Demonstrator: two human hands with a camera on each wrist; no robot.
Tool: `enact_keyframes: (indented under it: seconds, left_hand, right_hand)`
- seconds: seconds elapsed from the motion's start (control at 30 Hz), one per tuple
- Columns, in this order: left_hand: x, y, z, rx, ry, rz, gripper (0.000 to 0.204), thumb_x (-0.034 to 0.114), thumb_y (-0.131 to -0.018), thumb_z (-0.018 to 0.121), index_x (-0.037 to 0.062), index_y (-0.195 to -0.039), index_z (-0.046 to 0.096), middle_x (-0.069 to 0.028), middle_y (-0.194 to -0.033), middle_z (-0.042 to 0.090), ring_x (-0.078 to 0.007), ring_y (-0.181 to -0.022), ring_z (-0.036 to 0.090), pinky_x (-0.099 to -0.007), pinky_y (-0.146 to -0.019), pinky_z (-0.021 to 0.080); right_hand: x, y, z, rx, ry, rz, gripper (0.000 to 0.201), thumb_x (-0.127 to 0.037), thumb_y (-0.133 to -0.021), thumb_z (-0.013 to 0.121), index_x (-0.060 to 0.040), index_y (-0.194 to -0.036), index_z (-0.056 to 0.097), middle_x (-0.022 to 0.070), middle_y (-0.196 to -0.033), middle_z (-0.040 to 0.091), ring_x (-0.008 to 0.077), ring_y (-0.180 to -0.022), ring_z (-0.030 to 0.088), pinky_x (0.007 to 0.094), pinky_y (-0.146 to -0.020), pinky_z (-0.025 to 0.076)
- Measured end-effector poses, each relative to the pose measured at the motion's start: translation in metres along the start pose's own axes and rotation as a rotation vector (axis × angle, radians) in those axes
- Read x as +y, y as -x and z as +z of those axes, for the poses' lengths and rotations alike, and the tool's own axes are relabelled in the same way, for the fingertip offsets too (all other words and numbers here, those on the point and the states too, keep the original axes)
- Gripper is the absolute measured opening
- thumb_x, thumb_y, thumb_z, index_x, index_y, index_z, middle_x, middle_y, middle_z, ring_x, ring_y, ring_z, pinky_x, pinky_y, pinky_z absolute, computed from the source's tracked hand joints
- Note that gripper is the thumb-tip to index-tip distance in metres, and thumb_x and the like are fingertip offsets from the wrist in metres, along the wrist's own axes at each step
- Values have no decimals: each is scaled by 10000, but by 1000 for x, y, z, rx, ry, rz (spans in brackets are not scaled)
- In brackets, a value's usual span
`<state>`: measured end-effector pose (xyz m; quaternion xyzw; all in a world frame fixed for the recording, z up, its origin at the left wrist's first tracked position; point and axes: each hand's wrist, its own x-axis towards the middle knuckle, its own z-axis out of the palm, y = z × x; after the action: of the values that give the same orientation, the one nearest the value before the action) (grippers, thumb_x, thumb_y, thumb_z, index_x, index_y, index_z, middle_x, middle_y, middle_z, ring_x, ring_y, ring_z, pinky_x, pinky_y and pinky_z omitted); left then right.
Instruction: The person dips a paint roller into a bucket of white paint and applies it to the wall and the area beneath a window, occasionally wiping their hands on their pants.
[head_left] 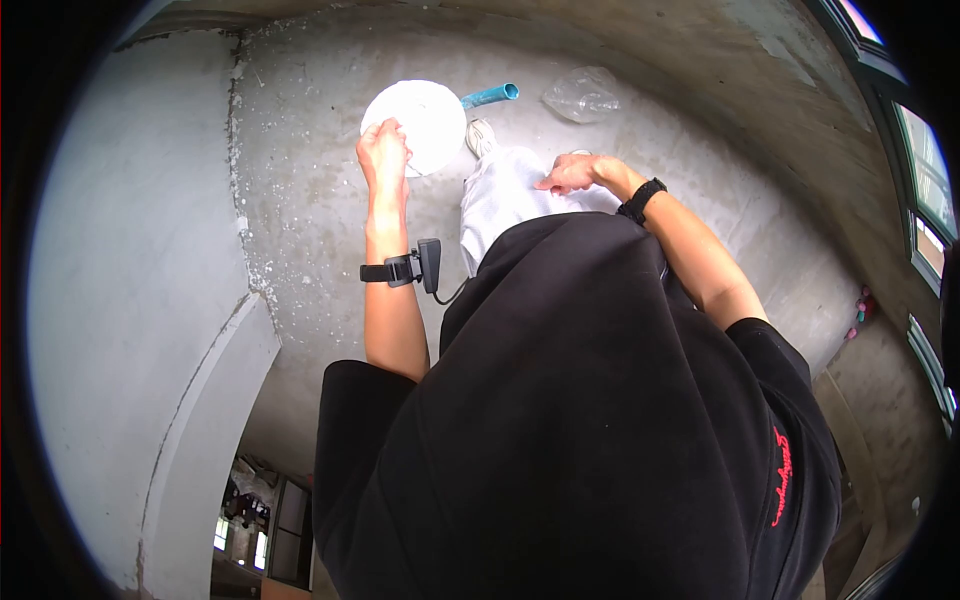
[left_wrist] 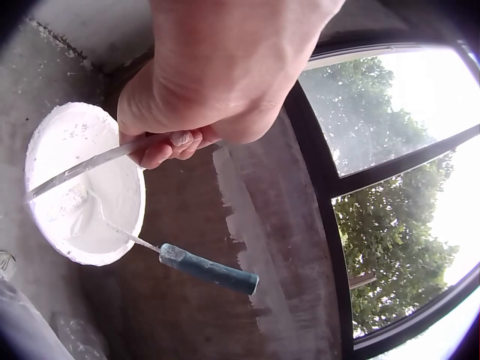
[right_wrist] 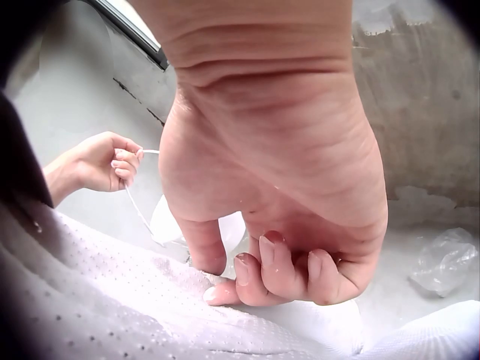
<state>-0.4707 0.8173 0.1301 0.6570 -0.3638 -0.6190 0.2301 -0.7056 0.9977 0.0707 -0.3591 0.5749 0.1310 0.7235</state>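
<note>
The left hand grips the thin handle of a white bucket, its fingers curled round it. In the left wrist view the bucket holds white material, and a tool with a blue-green grip leans out over its rim. The right hand is at the white, dotted trousers on the person's leg. In the right wrist view this hand pinches the cloth between thumb and index finger, its other fingers curled.
A clear plastic bag lies on the grey floor beyond the legs. Beside the bucket shows a light shoe. A pale wall stands at the left, with dark-framed windows at the right.
</note>
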Motion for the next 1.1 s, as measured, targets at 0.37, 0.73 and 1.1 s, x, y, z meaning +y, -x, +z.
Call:
enact_keyframes:
  seconds: [0.37,0.73,1.1]
  left_hand:
    - [1,0,-2,-1,5,-6,102,91,-895,541,16,-827,552,25,-589,442,-75,-473,386,-248,-462,341]
    - [3,1,-2,2,4,-7,103,93,-899,544,7,-843,557,16,-605,456,-76,-480,397,-250,-461,340]
    - [6,1,-2,-17,-2,24,110,97,-896,544,13,-827,560,17,-593,459,-79,-477,398,-251,-467,352]
  right_hand:
    - [-2,-1,0,-8,11,-1,420,-520,-796,617,-105,-749,665,21,-758,602,202,-730,534,389,-709,471]
    - [-10,23,-12,238,-39,-95,510,-467,-835,623,11,-993,706,130,-985,690,267,-981,614,390,-880,461]
    - [2,59,-36,431,-127,-170,411,-403,-901,613,-1,-841,678,84,-790,638,180,-797,565,359,-723,443]
